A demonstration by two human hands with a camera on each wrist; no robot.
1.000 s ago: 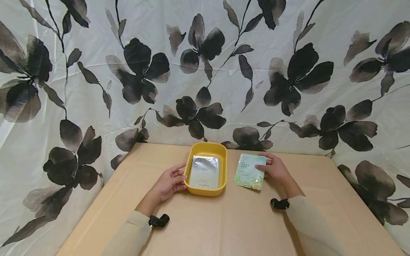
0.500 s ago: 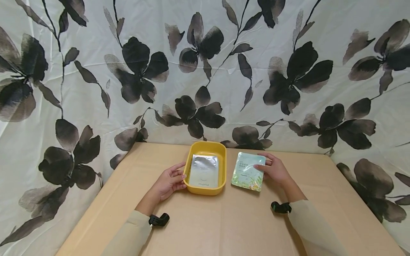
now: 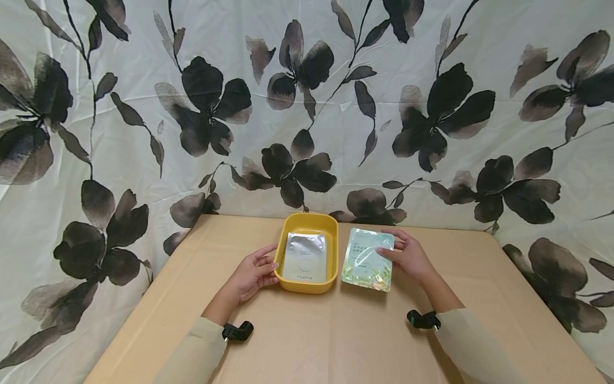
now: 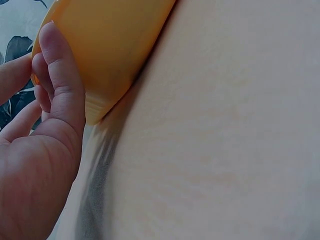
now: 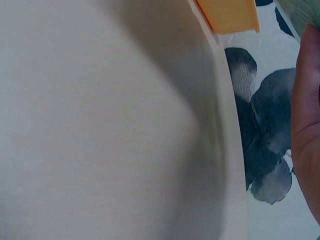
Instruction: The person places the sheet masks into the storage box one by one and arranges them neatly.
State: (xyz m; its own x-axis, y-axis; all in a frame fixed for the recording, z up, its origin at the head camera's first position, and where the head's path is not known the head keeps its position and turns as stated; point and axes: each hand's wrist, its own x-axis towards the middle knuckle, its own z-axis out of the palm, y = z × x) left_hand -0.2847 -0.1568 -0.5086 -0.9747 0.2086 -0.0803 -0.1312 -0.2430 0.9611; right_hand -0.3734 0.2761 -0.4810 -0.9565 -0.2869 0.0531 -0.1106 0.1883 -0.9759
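A yellow plastic basin (image 3: 307, 288) stands near the table's far edge. Inside it lies a silver sachet (image 3: 305, 258) with a shiny top end, its printing upside down. My left hand (image 3: 250, 276) grips the basin's left rim; the left wrist view shows the thumb (image 4: 62, 75) against the outer wall (image 4: 117, 45) and a finger at the rim. To the basin's right, my right hand (image 3: 409, 258) pinches a pale green flat sachet (image 3: 365, 261) by its right edge, thumb on the front. Flowers are printed along its lower end. Only its corner (image 5: 302, 15) shows in the right wrist view.
Both items are over a light tan table (image 3: 297, 341). A white cloth (image 3: 355, 176) with dark flowers hangs right behind its far edge. Each wrist wears a black camera band, the left band (image 3: 237, 331) and the right band (image 3: 424, 319).
My right hand has brought the green sachet slightly left and nearer the camera, toward the basin. My left hand, the basin and the silver sachet have stayed in place.
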